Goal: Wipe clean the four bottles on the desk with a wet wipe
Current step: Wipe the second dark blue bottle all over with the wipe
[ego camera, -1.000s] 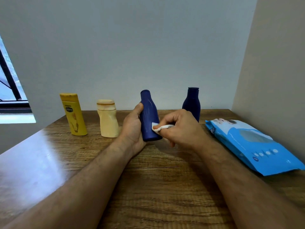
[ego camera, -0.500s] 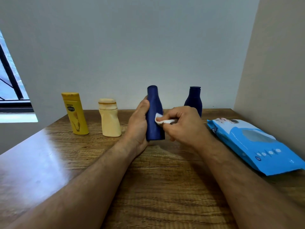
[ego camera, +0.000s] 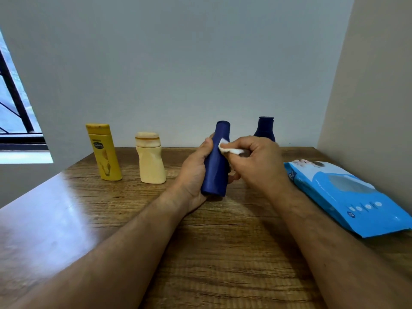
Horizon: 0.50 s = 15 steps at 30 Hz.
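Higher now, the folded white wet wipe (ego camera: 229, 148) pinched in the right hand (ego camera: 259, 161) rubs the neck of the tall dark-blue plastic bottle (ego camera: 217, 160) (near upright), gripped by the left hand (ego camera: 193, 172).

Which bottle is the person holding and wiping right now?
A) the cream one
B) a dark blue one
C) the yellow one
B: the left hand grips a dark blue bottle while the right hand rubs a white wet wipe near its top.

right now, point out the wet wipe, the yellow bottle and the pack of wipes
wet wipe (ego camera: 229, 149), head view, on the white fold
yellow bottle (ego camera: 104, 156), head view, mid body by the label
pack of wipes (ego camera: 347, 197), head view, middle of the blue top face
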Tool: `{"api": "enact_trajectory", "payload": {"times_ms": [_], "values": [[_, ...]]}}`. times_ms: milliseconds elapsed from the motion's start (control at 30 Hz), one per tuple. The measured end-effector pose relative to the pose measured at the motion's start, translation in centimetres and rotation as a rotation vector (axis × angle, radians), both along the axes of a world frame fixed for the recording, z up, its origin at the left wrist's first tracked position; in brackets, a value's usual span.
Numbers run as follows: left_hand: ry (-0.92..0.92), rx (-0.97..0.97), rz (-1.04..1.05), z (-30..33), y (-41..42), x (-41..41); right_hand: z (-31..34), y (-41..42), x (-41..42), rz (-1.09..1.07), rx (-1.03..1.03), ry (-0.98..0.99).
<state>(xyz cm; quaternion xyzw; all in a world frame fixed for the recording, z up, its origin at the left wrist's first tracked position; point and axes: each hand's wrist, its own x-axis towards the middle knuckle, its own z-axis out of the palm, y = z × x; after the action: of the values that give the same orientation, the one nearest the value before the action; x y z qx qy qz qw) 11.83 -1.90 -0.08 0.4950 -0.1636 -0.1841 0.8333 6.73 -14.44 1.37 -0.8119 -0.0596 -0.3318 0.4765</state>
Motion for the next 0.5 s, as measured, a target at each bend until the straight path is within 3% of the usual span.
{"api": "enact_trajectory", "payload": {"times_ms": [133,233,500], "values": [[0.106,-0.082,0.16,-0.1,0.3,1.2,-0.6,0.5,-0.2,0.173,-0.262,0.137],[0.161,-0.106,0.232,0.0,0.3,1.7,-0.6,0.5,-0.4,0.211,-0.329,0.139],[0.103,-0.06,0.019,-0.1,-0.1,0.3,-0.8,0.3,0.9,-0.051,-0.107,-0.022]]}}
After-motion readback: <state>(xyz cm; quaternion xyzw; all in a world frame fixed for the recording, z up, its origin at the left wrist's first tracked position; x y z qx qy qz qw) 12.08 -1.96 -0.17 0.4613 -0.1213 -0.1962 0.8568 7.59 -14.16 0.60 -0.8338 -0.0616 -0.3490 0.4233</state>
